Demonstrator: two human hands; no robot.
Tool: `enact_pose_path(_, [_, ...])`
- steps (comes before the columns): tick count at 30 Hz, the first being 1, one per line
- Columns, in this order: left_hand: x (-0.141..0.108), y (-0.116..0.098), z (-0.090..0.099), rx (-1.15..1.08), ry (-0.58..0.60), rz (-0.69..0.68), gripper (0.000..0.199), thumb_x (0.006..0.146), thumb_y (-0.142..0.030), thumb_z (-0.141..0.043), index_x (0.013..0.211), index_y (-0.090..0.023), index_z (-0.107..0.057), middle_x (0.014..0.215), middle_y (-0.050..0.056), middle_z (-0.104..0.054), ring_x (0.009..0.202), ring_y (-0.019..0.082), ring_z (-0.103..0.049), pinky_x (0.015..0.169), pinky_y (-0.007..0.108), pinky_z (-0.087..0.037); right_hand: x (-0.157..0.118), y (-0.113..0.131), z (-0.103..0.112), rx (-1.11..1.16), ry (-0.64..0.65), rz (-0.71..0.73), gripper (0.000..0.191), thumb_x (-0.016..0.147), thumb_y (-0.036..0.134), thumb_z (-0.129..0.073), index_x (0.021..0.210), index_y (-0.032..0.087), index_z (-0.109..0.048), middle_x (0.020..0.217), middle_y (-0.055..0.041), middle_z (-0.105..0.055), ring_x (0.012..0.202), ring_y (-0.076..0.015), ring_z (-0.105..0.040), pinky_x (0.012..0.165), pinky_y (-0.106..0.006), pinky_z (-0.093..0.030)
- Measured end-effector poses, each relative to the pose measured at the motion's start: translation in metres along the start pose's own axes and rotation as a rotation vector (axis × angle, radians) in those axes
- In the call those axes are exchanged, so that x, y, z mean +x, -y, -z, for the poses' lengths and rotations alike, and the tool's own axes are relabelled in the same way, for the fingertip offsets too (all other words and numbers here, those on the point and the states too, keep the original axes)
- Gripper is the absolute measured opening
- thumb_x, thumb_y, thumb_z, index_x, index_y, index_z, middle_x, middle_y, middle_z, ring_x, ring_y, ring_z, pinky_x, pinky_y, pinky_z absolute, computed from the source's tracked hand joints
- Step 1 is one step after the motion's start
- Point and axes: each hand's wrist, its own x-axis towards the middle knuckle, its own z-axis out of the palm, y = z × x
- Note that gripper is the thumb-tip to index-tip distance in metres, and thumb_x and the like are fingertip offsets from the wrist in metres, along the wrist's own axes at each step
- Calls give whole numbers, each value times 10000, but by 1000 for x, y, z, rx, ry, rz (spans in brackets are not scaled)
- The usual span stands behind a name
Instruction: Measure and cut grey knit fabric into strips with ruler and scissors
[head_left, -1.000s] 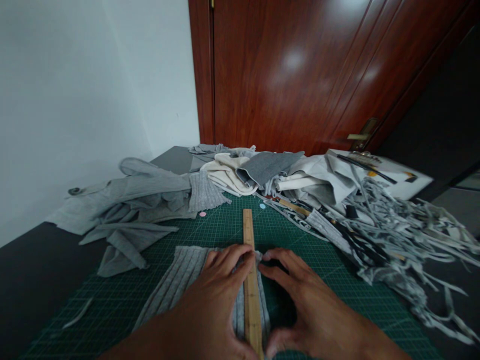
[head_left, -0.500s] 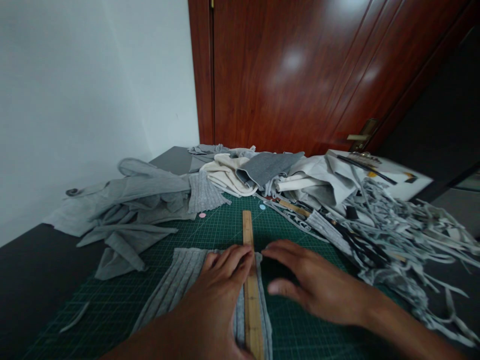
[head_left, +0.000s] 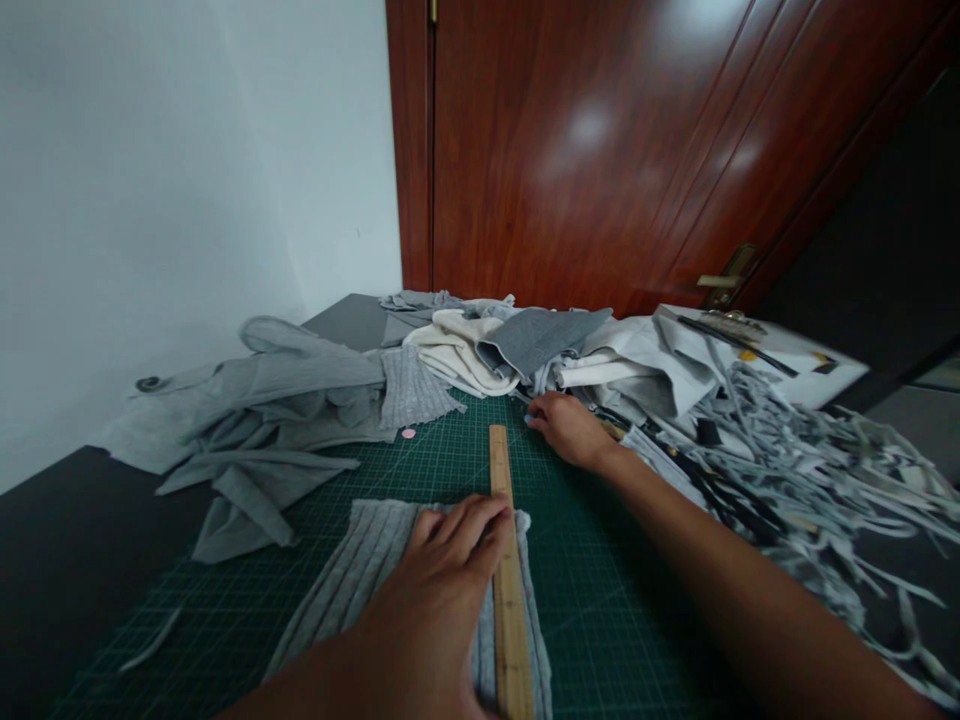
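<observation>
A wooden ruler lies lengthwise over the right part of a ribbed grey fabric piece on the green cutting mat. My left hand rests on the fabric, fingertips pressing the ruler's left edge, fingers spread over the cloth. Farther off, my right hand reaches to the far part of the mat, its fingers closed around the small light-blue disc, which shows only in part at the fingertips. A pink disc lies on the mat to the left of the ruler's far end.
Grey fabric is heaped at the left, and cream cloth with more grey pieces at the back. Cut strips are tangled at the right, near a white board. A wooden door stands behind.
My right hand has moved from beside the ruler forward to the blue disc, and its fingers have closed. My left hand stays on the ruler and fabric. The view has shifted slightly.
</observation>
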Motion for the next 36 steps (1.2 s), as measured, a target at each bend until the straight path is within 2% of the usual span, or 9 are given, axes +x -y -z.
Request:
enact_pose_path(5, [0, 3, -8, 50, -24, 24, 813, 854, -389, -678, 1593, -237, -374, 1601, 127, -474, 1431, 379, -458, 1130, 501, -389, -10, 1, 3, 135, -66, -48, 31, 973, 175, -712, 983, 148, -701, 921, -40, -730, 869, -220, -712, 840, -400, -579])
enact_pose_path(7, [-1, 3, -10, 68, -54, 5, 785, 868, -300, -653, 1594, -249, -358, 1618, 112, -460, 1444, 364, -447, 1139, 500, -387, -22, 8, 6, 227, -89, -38, 75, 932, 95, -704, 907, 160, -674, 803, -17, -695, 795, -206, -693, 795, -360, -553])
enact_pose_path(11, [0, 0, -11, 121, -68, 5, 744, 873, -228, -610, 1578, -221, -373, 1599, 117, -483, 1435, 362, -456, 1119, 502, -411, -62, 37, 5, 478, -55, -10, 149, 970, 180, -676, 1112, 189, -631, 776, 37, -679, 590, -135, -651, 570, -257, -529])
enact_pose_path(13, [1, -4, -8, 140, -51, 24, 667, 888, -218, -584, 1538, -202, -434, 1551, 131, -528, 1397, 363, -494, 1072, 501, -443, -84, 57, -1, 841, -8, -8, 160, 981, 293, -691, 1101, 195, -649, 776, 37, -679, 560, -121, -641, 509, -232, -515])
enact_pose_path(15, [3, -8, -5, 145, -31, 37, 527, 910, -231, -567, 1435, -193, -548, 1480, 141, -581, 1353, 363, -532, 1029, 505, -466, -103, 75, -8, 1241, 21, -23, 217, 911, 373, -791, 979, 195, -688, 751, 35, -688, 603, -124, -668, 566, -238, -560])
enact_pose_path(18, [5, -12, -4, 151, -37, 69, 399, 916, -248, -587, 1307, -195, -646, 1454, 147, -598, 1349, 365, -543, 1034, 520, -462, -119, 88, -18, 1463, 48, -57, 239, 838, 353, -882, 909, 188, -723, 757, 34, -718, 629, -103, -679, 633, -222, -577])
enact_pose_path(24, [4, -11, -7, 171, -18, 114, 620, 884, -194, -589, 1500, -201, -518, 1539, 128, -558, 1428, 343, -490, 1110, 512, -422, -116, 70, -18, 1400, 151, -241, 351, 780, 433, -915, 899, 155, -736, 727, 11, -755, 622, -108, -699, 618, -222, -603])
enact_pose_path(28, [4, -8, -7, 137, -13, 85, 685, 878, -261, -617, 1546, -204, -475, 1567, 128, -531, 1440, 357, -476, 1117, 510, -426, -110, 62, -14, 1304, 162, -351, 346, 722, 381, -935, 859, 150, -716, 670, 7, -765, 587, -127, -718, 578, -226, -607])
enact_pose_path(36, [3, -3, -11, 137, -16, 69, 675, 901, -246, -551, 1565, -202, -444, 1581, 121, -513, 1452, 348, -457, 1135, 513, -413, -102, 63, -10, 1147, 201, -315, 187, 774, 302, -799, 837, 166, -687, 597, 24, -724, 508, -131, -690, 505, -231, -580])
